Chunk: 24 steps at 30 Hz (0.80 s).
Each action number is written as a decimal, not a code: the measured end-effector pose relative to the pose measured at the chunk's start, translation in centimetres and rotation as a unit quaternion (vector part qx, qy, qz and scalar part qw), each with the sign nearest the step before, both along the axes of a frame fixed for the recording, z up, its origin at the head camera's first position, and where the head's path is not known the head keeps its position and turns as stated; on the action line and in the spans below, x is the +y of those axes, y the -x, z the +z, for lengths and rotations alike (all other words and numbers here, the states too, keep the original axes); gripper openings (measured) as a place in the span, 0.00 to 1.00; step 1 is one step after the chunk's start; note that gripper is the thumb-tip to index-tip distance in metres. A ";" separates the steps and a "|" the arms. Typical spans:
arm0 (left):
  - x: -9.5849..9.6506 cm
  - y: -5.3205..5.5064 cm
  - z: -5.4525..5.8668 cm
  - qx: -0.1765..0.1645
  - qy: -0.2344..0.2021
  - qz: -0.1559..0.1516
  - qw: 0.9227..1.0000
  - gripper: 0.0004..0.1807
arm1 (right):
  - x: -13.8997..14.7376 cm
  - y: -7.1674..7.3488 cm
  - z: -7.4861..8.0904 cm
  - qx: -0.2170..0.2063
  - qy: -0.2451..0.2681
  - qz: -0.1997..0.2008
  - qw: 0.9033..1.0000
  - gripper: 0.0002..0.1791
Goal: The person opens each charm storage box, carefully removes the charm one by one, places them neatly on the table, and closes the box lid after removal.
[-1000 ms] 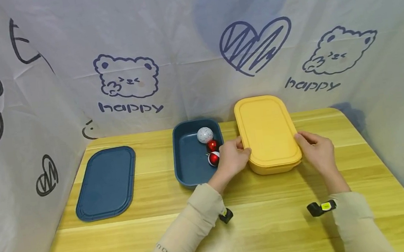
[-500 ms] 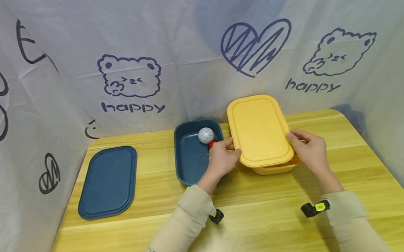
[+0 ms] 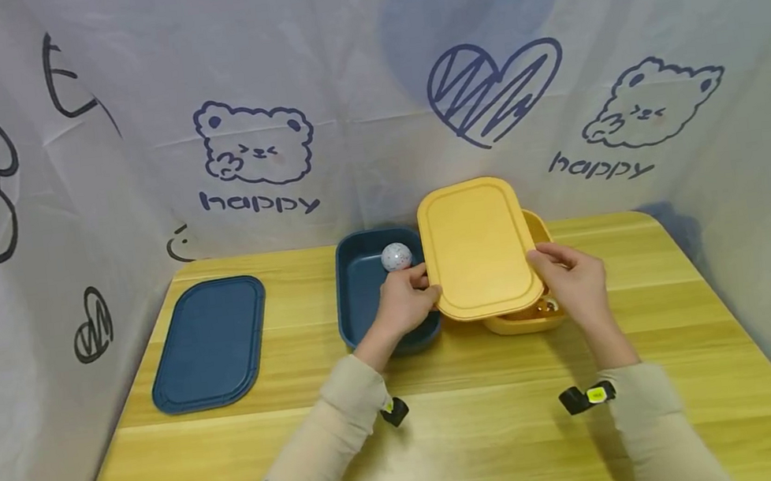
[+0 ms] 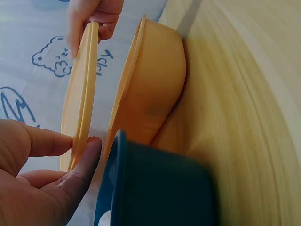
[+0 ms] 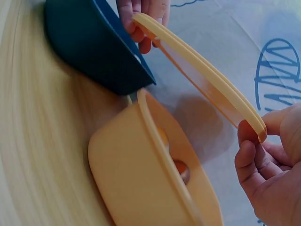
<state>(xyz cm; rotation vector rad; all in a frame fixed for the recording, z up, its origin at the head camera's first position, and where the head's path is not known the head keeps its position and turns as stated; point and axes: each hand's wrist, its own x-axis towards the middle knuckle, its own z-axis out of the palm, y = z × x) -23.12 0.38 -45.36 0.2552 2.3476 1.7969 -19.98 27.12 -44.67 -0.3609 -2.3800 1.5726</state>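
A yellow lid point(image 3: 478, 250) is held up by both hands above the yellow box point(image 3: 525, 325), shifted to the left of it. My left hand point(image 3: 400, 304) pinches the lid's left edge over the blue box point(image 3: 345, 293); my right hand point(image 3: 574, 282) pinches its right edge. In the left wrist view thumb and fingers point(image 4: 51, 141) clasp the rim. The right wrist view shows a gap between the lid and the yellow box, where shiny balls point(image 5: 181, 170) lie. A white speckled ball point(image 3: 396, 257) sits in the blue box; its other balls are hidden behind my left hand.
A blue lid point(image 3: 210, 344) lies flat on the left of the wooden table point(image 3: 493, 434). A white cloth point(image 3: 353, 77) with drawn bears and hearts hangs behind and along both sides. The two boxes stand side by side near the table's back edge.
Both hands have lifted the yellow lid off the yellow box and moved it left, uncovering the box's right side and shiny balls. The left hand now covers the red balls.
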 end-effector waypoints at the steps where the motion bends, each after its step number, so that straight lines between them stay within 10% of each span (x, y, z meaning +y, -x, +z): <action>1: -0.3 0.1 0.1 -0.003 -0.001 0.002 1.000 0.28 | -0.3 0.1 0.1 0.002 0.001 0.004 1.000 0.26; 14: -5.2 0.2 0.8 -0.001 0.017 0.019 1.000 0.29 | -4.7 1.0 1.1 0.022 0.033 0.045 0.998 0.23; 24: -8.1 -0.1 1.5 0.018 0.097 0.095 0.991 0.31 | -8.9 1.4 1.1 0.056 0.049 0.067 0.995 0.19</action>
